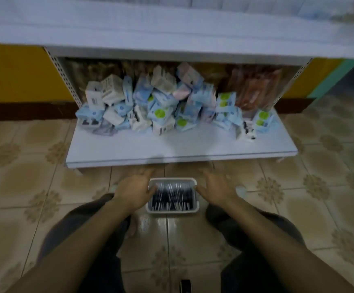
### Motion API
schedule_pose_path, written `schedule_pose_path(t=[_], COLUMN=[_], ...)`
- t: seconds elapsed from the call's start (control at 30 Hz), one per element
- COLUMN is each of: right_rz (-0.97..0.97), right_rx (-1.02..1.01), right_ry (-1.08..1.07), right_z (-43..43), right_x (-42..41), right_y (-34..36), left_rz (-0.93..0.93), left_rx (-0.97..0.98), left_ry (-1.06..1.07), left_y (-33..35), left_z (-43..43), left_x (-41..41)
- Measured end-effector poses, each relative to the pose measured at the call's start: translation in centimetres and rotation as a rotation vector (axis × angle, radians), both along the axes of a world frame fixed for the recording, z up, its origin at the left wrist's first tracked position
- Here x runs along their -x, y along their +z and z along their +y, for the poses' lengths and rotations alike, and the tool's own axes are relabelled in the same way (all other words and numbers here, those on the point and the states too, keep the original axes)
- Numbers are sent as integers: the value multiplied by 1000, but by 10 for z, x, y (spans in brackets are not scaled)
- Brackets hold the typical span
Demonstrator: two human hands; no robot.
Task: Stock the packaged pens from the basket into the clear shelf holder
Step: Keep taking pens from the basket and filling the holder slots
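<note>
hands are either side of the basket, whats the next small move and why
Probably grip the basket by its sides and lift it: left hand and right hand flank it, fingers straight, thumbs at its rim, packaged pens inside, no clear holder in view.

white basket (194, 209), floral beige floor tiles (311, 187)

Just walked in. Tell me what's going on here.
A person crouches on the tiled floor in front of a low white shelf piled with small packets. Both hands are at a white basket of packaged pens on the floor: the left hand at its left rim, thumb over the edge, the right hand at its right side, fingers spread. No pen is lifted, and no clear holder is in view.
</note>
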State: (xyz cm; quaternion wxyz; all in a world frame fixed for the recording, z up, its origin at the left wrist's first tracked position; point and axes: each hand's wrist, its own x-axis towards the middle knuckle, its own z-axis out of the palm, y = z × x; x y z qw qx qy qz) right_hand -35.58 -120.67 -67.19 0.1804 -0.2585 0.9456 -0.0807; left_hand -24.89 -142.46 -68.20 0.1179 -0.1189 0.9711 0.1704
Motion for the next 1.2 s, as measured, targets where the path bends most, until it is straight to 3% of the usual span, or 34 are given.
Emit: schedule_pose_path(t=[0.4,0.67,0.97,1.2], right_rz=[-394,-521,-681,-641], right_rx=[-172,-136,-197,-199], right_ry=[6,-222,-422,-487], right_z=[14,-11,-39,-46], right_x=[-7,24,48,46], right_y=[-185,-281,-363,-372], left_rz=[-382,-478,-487,-347], left_rx=[-207,-516,-583,-596], left_ry=[-13,380,594,790], left_y=[-180,-285,-365,-378], left_z=[36,35,53,82], left_x=[5,55,91,98])
